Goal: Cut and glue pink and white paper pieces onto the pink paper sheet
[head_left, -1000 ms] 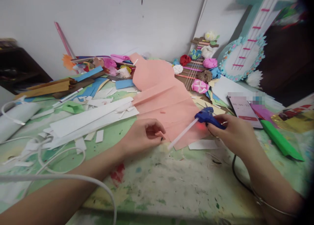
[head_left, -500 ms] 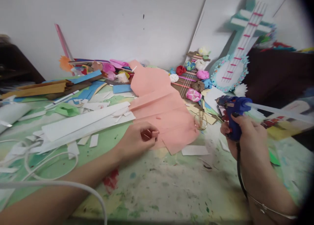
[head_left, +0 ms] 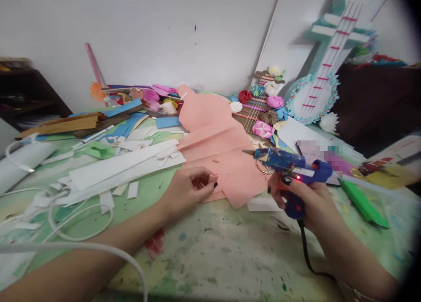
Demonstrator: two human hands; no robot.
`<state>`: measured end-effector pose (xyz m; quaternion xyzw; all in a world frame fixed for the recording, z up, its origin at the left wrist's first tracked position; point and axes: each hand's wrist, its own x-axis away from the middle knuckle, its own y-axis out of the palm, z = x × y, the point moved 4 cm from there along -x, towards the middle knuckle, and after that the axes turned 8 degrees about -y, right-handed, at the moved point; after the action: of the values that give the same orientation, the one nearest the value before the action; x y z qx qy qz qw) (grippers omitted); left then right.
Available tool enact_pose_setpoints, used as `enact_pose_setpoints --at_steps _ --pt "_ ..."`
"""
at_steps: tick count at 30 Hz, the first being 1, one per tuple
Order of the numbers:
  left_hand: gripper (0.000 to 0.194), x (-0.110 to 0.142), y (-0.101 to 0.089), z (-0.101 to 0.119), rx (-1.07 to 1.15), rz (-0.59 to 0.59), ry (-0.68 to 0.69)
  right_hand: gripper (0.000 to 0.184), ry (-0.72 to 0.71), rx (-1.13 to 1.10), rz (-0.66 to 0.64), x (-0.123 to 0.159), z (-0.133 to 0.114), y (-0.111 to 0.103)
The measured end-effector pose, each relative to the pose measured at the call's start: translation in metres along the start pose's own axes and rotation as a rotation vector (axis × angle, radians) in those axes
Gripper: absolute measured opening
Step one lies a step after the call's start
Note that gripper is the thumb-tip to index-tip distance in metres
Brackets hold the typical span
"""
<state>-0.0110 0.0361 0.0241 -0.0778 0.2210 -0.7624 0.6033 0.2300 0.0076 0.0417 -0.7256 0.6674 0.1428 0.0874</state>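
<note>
Between the thumb and fingers of my left hand [head_left: 187,188] is a small piece of pink paper [head_left: 213,178]. That hand hovers by the lower left edge of a large pink paper sheet [head_left: 210,113] on the table. My right hand [head_left: 305,196] grips a blue hot glue gun [head_left: 296,161], its nozzle pointing left over the sheet and a red light glowing on its side. A long translucent glue stick [head_left: 371,185] sticks out of its back. Another small pink scrap [head_left: 215,161] lies on the sheet. Partly hidden behind the gun are scissors [head_left: 263,167].
White paper strips [head_left: 125,166] and scraps lie left, with a white cable [head_left: 125,251] crossing near my left arm. Paper flowers sit on a brown paper guitar [head_left: 259,111] at the back. Right are a teal paper instrument [head_left: 319,73], a phone [head_left: 309,150] and a green folded strip [head_left: 365,203].
My right hand first swung the glue gun right, turning its nozzle from away to leftward, then brought it back over the pink sheet. My left hand keeps its pinch on the small pink piece.
</note>
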Motion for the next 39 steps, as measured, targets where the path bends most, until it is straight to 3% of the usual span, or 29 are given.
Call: enact_pose_setpoints --at_steps 4,10,19,39 --pt "0.014 0.003 -0.005 0.002 -0.024 0.105 0.033 0.022 0.093 0.133 -0.146 0.008 0.015 0.010" --pt "0.013 0.005 -0.004 0.008 -0.038 0.134 0.085 0.024 0.115 0.260 -0.138 0.010 0.014 0.019" --pt "0.011 0.006 -0.004 0.008 -0.097 0.133 0.123 0.023 0.120 0.231 -0.177 0.011 0.015 0.026" --pt "0.011 0.007 -0.003 0.013 -0.114 0.139 0.135 0.022 0.102 0.344 -0.182 0.013 0.020 0.021"
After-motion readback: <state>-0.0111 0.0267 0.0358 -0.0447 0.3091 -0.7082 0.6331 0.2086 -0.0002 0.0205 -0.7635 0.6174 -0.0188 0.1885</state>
